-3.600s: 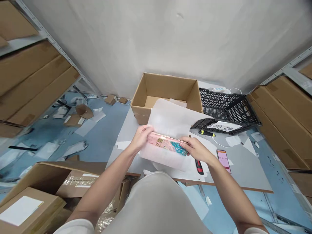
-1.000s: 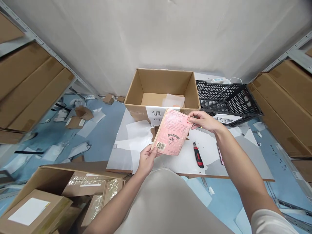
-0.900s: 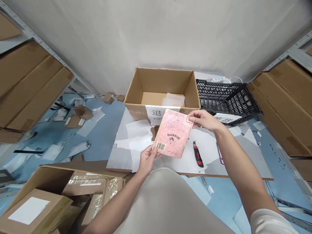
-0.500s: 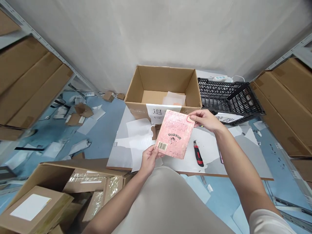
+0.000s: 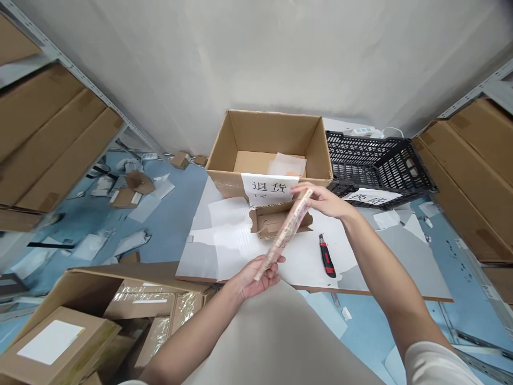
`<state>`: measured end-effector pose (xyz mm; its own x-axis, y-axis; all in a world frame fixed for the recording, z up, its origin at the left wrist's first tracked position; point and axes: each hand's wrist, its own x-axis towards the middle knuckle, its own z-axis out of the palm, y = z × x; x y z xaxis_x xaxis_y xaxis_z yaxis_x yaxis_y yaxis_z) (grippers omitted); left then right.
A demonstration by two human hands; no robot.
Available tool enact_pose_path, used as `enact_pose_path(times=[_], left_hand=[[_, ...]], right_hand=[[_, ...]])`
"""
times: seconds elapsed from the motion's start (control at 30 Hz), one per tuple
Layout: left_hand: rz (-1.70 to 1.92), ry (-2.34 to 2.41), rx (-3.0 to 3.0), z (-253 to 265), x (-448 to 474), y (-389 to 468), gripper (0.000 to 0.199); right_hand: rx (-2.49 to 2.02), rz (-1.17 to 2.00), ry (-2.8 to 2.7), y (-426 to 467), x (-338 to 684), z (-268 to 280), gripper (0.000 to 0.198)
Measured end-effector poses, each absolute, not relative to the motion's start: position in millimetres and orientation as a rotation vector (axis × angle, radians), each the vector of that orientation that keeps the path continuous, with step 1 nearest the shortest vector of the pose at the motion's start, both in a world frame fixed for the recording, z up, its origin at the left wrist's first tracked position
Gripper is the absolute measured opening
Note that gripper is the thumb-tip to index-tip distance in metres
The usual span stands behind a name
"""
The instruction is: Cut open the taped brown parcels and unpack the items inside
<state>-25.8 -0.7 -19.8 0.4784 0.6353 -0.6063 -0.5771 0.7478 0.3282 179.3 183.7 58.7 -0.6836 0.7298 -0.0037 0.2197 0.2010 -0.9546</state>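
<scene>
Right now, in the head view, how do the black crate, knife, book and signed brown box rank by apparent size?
1. Signed brown box
2. Black crate
3. Book, edge-on
4. Knife

I have the large box (image 5: 276,131) at the back of the table (image 5: 200,262), a sheet (image 5: 284,163) inside it. The crate (image 5: 363,145) is just to its right, a power strip (image 5: 363,131) behind that. The small box (image 5: 269,220) lies just in front of the large one, with loose papers (image 5: 230,227) to its left and the knife (image 5: 327,258) to its right, nearer me. The book (image 5: 284,230) slants across the small box, left hand (image 5: 258,275) at its near end, right hand (image 5: 318,200) at its far end. Off the table's near left, an open carton (image 5: 82,283) holds packages (image 5: 138,290).
</scene>
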Motion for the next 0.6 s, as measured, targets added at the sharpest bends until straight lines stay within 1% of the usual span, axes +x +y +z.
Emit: enact_pose_path(times=[0.07,0.17,0.33,0.4,0.43,0.53,0.6], left_hand=[[0.661,0.743,0.103,-17.4,-24.9,0.3,0.022],[0.680,0.780,0.218,-15.5,-27.0,3.8,0.031],[1.126,0.894,0.314,-21.3,-42.2,8.0,0.040],[1.197,0.947,0.404,-24.2,-46.4,8.0,0.048],[1.198,1.013,0.464,-25.1,-46.9,7.8,0.048],[1.163,1.243,0.593,-25.7,-42.6,7.7,0.038],[1.162,1.297,0.599,-25.3,-38.2,8.4,0.038]], right_hand=[[-0.894,1.639,-2.035,185.3,179.8,56.9,0.031],[-0.978,1.631,-2.045,187.3,182.9,59.1,0.030],[-1.050,1.571,-2.103,193.4,189.3,68.1,0.031],[-1.083,1.558,-2.114,196.5,191.0,67.8,0.031],[-1.098,1.564,-2.108,197.7,191.4,66.8,0.031],[-1.108,1.628,-2.058,198.3,191.0,61.7,0.031],[-1.092,1.658,-2.037,197.2,190.0,57.7,0.032]])
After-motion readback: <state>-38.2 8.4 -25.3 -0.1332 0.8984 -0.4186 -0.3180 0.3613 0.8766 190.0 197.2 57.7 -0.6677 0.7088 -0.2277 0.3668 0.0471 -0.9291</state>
